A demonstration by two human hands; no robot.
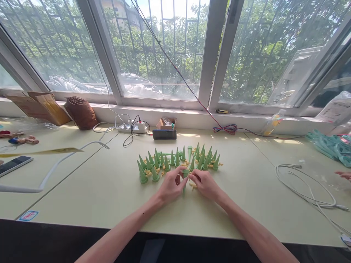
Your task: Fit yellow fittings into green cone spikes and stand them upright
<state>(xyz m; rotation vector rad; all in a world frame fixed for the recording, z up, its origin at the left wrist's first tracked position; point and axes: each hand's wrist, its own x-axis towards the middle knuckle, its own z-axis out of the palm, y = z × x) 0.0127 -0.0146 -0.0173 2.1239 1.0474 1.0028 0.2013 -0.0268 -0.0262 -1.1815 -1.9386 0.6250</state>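
Note:
My left hand (173,183) is closed around a green plastic cone spike (185,172), its wide end up and its point down over the table. My right hand (205,183) pinches at the side of that spike; a bit of a small yellow plastic piece (189,175) shows at its fingertips, mostly hidden. Just beyond both hands, several more green cone spikes (155,174) stand points up in two clusters, with yellow pieces at many of their bases. One spike (189,151) between the clusters points downward. A loose yellow piece (193,186) lies under my right hand.
Behind the spikes, a phone (164,134) leans on its side before a small cardboard box (166,123). A power strip (133,126) with cables is at back left. White cable coils (304,190) lie right; another person's hand (344,175) shows at the right edge.

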